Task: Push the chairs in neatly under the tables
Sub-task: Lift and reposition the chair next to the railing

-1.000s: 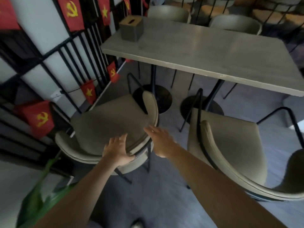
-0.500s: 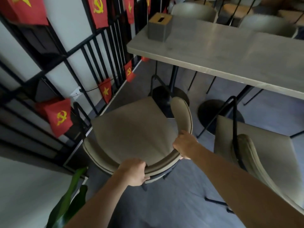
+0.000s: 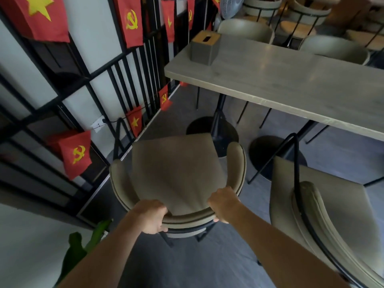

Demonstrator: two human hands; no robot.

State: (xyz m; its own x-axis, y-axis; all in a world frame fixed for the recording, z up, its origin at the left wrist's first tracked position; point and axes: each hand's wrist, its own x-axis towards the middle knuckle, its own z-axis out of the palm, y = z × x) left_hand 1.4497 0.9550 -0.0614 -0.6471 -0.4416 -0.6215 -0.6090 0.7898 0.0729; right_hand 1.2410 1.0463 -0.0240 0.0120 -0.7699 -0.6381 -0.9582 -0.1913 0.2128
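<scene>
Both hands are clamped on the curved backrest of the beige chair [image 3: 176, 173]: the left hand [image 3: 150, 217] wraps the rim at the back left, the right hand [image 3: 223, 204] at the back right, with the seat between them. The chair stands on the grey floor [image 3: 207, 262], clear of the table [image 3: 291, 86], its padded square seat pointing toward the table edge and the 2 round black pedestal bases [image 3: 207, 127] beneath. Just to the right stands a second beige chair [image 3: 324, 208] with a thin black metal frame, also out from under the table. On the table's pale, smooth top, at the far left corner, sits a grey tissue box [image 3: 204, 49] with a tan slotted lid; what it holds cannot be seen. More chairs [image 3: 247, 29] line the table's far side. To the left, a black metal railing [image 3: 124, 80] carries red flags [image 3: 75, 154] with yellow emblems, close beside the held chair. A green leaf [image 3: 87, 244] shows at lower left.
</scene>
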